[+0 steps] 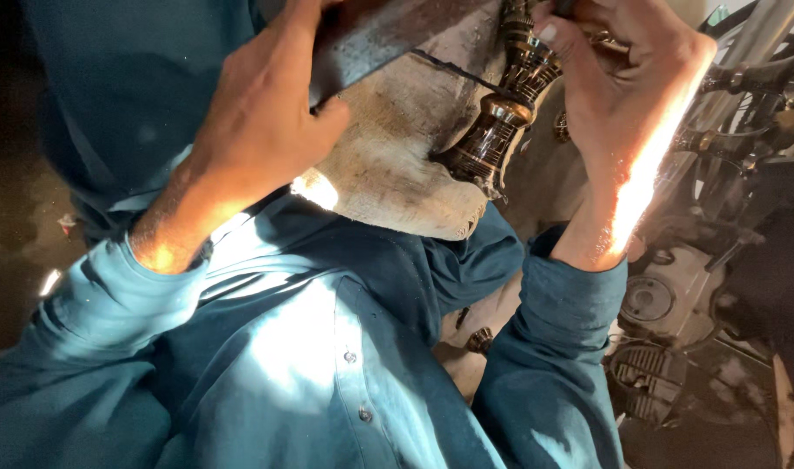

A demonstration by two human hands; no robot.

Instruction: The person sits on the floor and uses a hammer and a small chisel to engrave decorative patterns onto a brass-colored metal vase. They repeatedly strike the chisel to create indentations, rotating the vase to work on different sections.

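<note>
Brass turned spindle (501,122) rests on a dirty cloth (397,165), right hand (622,95) wrapped around it; left hand (258,113) clamps a flat metal file (371,35).

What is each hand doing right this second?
Left hand: closed on a flat dark metal tool.
Right hand: closed around the upper part of a turned brass piece.

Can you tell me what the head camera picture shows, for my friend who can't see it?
A person's left hand grips a flat dark metal tool, while the right hand holds a shiny, turned brass piece against a worn pale cloth on the lap. The person wears a teal shirt; machine parts lie at the right.
</note>
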